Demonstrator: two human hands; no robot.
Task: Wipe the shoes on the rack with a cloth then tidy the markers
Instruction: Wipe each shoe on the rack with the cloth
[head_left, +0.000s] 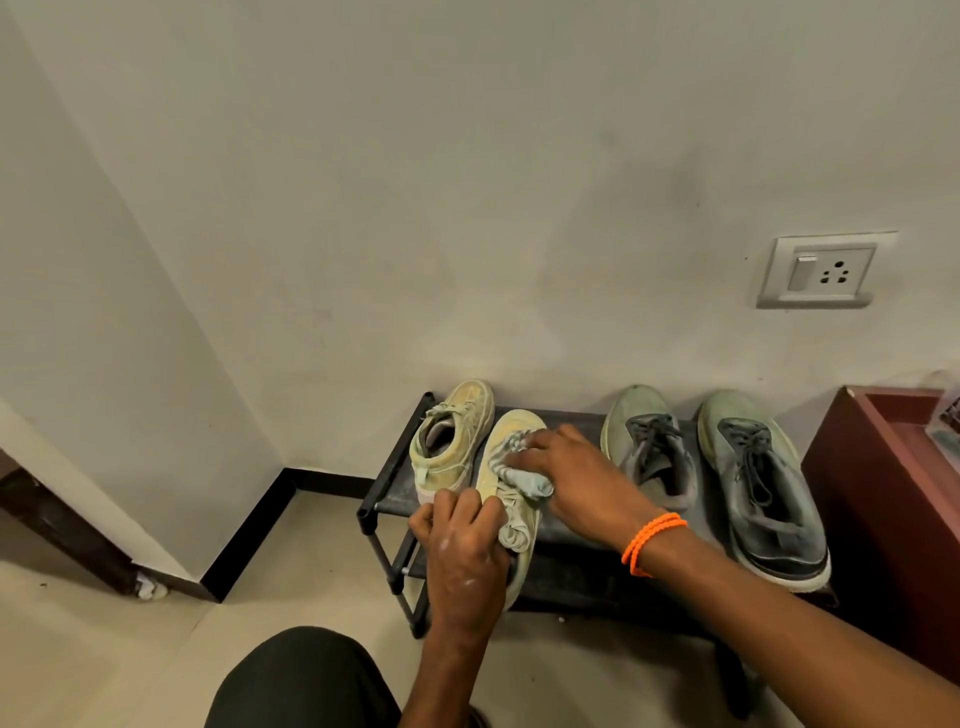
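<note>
Item: pale shoe (511, 441), second from left on the rack (387, 488), long axis running from me toward the wall. My left hand (465, 551) grips its heel; my right hand (566, 473) clamps the cloth (530, 480) against its laces, toe just beyond.

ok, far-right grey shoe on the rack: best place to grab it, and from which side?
Probably the heel collar of the far-right grey shoe: its opening faces up and its heel points toward the person, overhanging the rack front. Come from the front and above, fingers inside the opening, thumb behind the heel.
</note>
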